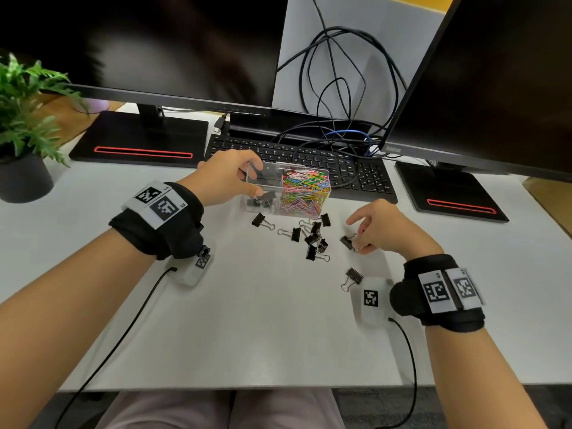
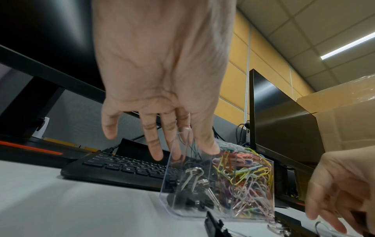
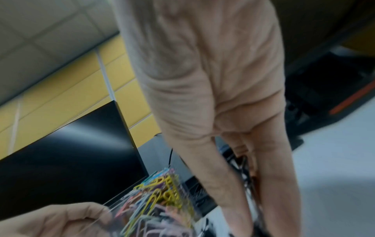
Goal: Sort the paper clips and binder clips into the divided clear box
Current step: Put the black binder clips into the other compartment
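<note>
A clear divided box [image 1: 276,165] stands in front of the keyboard. Its right compartment is full of coloured paper clips [image 1: 306,190]; its left one holds a few black binder clips [image 1: 263,198]. My left hand [image 1: 252,178] grips the box's left end, thumb on the near wall and fingers over the top [image 2: 156,144]. Several loose black binder clips [image 1: 312,236] lie on the table just before the box. My right hand [image 1: 359,241] pinches one binder clip [image 1: 347,242] by its wire handles at the right of the pile. The right wrist view is blurred.
A black keyboard [image 1: 309,159] lies right behind the box, with two monitors on stands [image 1: 139,140] [image 1: 448,193] and tangled cables [image 1: 340,88] beyond. A potted plant [image 1: 24,144] stands at the far left. One stray binder clip [image 1: 353,277] lies near my right wrist.
</note>
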